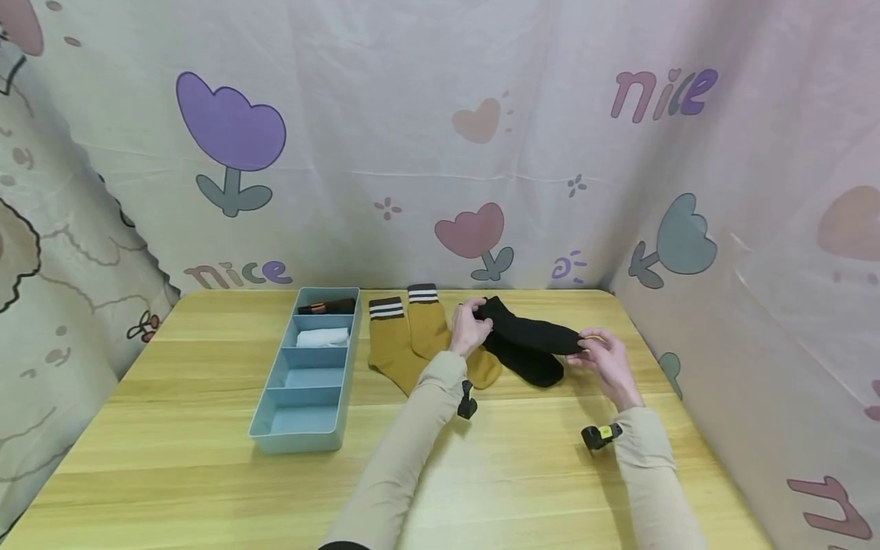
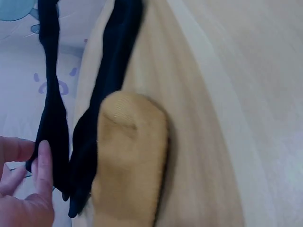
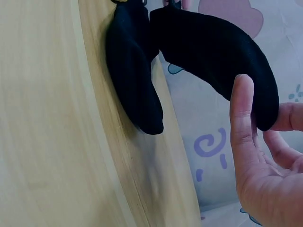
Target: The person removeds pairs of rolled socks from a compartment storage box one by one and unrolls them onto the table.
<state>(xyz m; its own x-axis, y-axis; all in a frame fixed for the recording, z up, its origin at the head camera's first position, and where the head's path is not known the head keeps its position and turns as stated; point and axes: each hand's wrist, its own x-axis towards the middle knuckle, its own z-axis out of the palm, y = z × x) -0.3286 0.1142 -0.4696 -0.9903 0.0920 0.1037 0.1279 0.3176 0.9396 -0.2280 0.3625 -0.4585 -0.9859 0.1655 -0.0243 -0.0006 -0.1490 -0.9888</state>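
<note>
One black sock (image 1: 539, 333) is stretched between the two hands, raised over the table. My left hand (image 1: 470, 330) pinches its cuff end between thumb and fingers, seen also in the left wrist view. At the toe end, my right hand (image 1: 606, 367) grips the fabric between thumb and fingers. A second black sock (image 3: 135, 78) lies flat on the table beneath the raised one. To the left are two mustard socks with dark, white-striped cuffs: one sock (image 1: 390, 340) lies apart, and the other sock (image 2: 130, 161) is partly hidden by my left hand and forearm.
A light-blue divided box (image 1: 349, 382) stands left of the socks. Its back compartment holds a dark folded item (image 1: 328, 307), and the one before it a white folded item (image 1: 323, 338). The two front compartments show bare floors. A patterned curtain (image 1: 385, 153) hangs behind the wooden table (image 1: 522, 466).
</note>
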